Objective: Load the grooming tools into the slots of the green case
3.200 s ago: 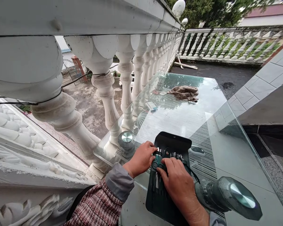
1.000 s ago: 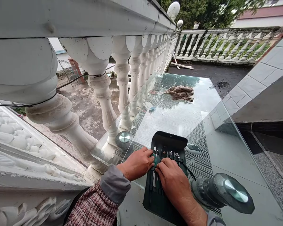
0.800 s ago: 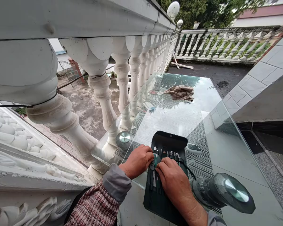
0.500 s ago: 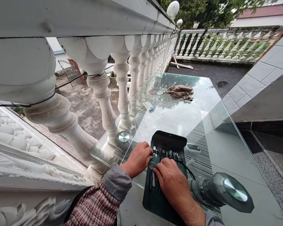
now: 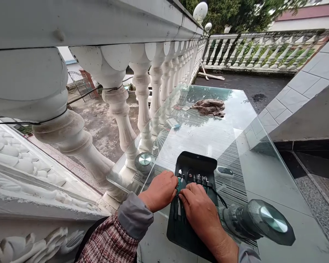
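Touching teal tool (image 5: 180, 186) | left hand (image 5: 159, 191), right hand (image 5: 201, 215) | black case (image 5: 194, 160) (long axis forward)

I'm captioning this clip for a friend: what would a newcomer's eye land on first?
The heavy white balustrade fills the left of the view, running away toward the far railing. Low in the centre, the left hand and right hand bend over a dark fold-open case of small steel tools, lying on a glass tabletop. A rumpled brown cloth lies farther along.

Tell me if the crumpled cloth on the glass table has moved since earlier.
No, the crumpled cloth keeps its place against the round metal knob; only the view shifted.
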### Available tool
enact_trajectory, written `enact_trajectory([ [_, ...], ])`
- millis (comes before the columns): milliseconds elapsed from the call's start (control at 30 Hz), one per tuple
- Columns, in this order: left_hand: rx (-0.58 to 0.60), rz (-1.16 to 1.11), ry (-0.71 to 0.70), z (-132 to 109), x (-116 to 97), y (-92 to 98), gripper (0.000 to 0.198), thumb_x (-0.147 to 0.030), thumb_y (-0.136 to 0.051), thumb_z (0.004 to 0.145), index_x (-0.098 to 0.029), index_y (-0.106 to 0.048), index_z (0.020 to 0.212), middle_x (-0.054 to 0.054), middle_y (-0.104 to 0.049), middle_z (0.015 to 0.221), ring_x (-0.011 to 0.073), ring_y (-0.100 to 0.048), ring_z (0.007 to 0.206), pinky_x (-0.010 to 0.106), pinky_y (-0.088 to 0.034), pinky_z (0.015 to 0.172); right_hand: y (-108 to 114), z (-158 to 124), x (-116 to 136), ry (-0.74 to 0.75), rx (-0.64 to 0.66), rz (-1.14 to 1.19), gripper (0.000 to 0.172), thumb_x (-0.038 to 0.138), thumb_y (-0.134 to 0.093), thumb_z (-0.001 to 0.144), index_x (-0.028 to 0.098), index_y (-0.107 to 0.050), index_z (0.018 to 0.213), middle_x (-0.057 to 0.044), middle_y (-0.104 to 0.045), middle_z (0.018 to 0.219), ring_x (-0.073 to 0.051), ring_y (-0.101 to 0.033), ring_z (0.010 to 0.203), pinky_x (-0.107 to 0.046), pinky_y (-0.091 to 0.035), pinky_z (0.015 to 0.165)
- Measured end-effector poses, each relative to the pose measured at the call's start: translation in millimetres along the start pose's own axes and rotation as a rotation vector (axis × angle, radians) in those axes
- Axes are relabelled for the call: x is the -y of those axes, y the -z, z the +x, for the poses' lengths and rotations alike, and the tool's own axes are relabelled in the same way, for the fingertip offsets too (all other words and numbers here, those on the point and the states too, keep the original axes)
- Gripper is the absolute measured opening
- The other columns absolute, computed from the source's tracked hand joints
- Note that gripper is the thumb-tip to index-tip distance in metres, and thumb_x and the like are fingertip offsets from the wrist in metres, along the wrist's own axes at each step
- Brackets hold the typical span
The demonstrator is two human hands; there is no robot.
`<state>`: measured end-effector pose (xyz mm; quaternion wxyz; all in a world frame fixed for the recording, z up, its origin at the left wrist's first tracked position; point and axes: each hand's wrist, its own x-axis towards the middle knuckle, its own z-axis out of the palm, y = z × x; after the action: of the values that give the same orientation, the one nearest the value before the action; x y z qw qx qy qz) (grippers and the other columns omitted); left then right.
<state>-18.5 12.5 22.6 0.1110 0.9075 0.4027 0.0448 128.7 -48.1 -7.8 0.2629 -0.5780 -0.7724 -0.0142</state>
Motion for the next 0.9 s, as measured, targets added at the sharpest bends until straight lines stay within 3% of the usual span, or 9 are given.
enact_trajectory([
  [233,0.035,-0.226,0.147,0.8,-0.8,7.4,0.01,-0.011,-0.05,0.074,-0.018,-0.057,0.075,0.001,-0.06,0.078,0.0159,-0.055,0.075,0.023,-0.039,0.065,2.2,0.2,0.3,0.031,-0.035,0.006,0.023,0.022,-0.044,0.089,0.019,-0.052,0.068,-0.005,-0.05,0.074,-0.018,-0.041,0.072,-0.031,-0.032,0.066],
  [600,-0.066,-0.704,0.284,2.2,0.1,5.9,0.01,-0.009,-0.051,0.06,-0.016,-0.057,0.063,-0.004,-0.056,0.062,0.0101,-0.05,0.06,0.018,-0.035,0.053,3.5,-2.2,3.2,0.024,-0.047,0.055,0.02,0.029,-0.051,0.086,0.018,-0.053,0.069,-0.005,-0.051,0.075,-0.019,-0.043,0.074,-0.031,-0.033,0.066],
  [900,0.046,-1.228,0.413,5.2,-2.1,1.4,0.011,-0.01,-0.049,0.057,-0.015,-0.052,0.067,-0.007,-0.047,0.047,0.0076,-0.045,0.041,0.015,-0.036,0.036,5.8,-1.2,8.4,-0.02,-0.053,0.078,0.019,0.022,-0.054,0.084,0.018,-0.053,0.065,-0.004,-0.053,0.073,-0.018,-0.043,0.073,-0.031,-0.032,0.066],
])
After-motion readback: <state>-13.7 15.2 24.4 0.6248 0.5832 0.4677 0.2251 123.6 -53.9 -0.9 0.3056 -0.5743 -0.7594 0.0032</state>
